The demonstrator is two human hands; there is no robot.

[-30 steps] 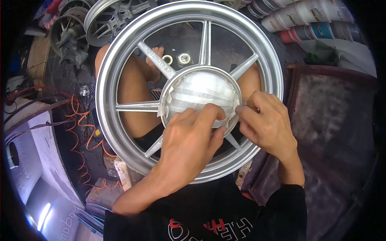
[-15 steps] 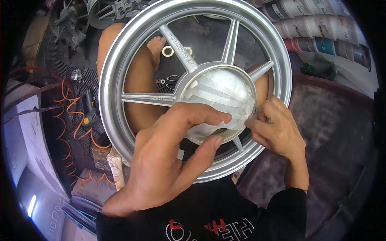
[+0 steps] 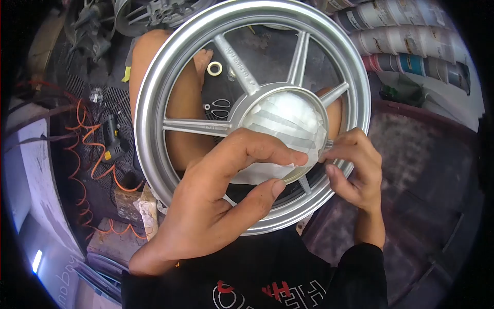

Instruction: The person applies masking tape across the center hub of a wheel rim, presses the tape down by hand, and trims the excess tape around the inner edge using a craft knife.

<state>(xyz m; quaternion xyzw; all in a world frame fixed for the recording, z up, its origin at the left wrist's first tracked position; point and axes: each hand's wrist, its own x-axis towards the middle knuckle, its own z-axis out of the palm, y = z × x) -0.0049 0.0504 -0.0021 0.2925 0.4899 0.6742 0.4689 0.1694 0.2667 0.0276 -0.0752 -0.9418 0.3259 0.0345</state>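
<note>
A silver wheel (image 3: 250, 86) bears white tape (image 3: 283, 122) across its centre.

A white streak of light (image 3: 37, 261) glares at lower left, the masking tape (image 3: 294, 109) washes out toward white, and the wheel rim (image 3: 148, 105) gleams. Fisheye distortion bends the outer scene, which fades into black corners.

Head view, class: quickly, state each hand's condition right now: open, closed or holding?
Left hand: open, forefinger over the masking tape, thumb apart.
Right hand: open, thumb apart from bent fingers, by the wheel hub; nothing visibly held.
</note>
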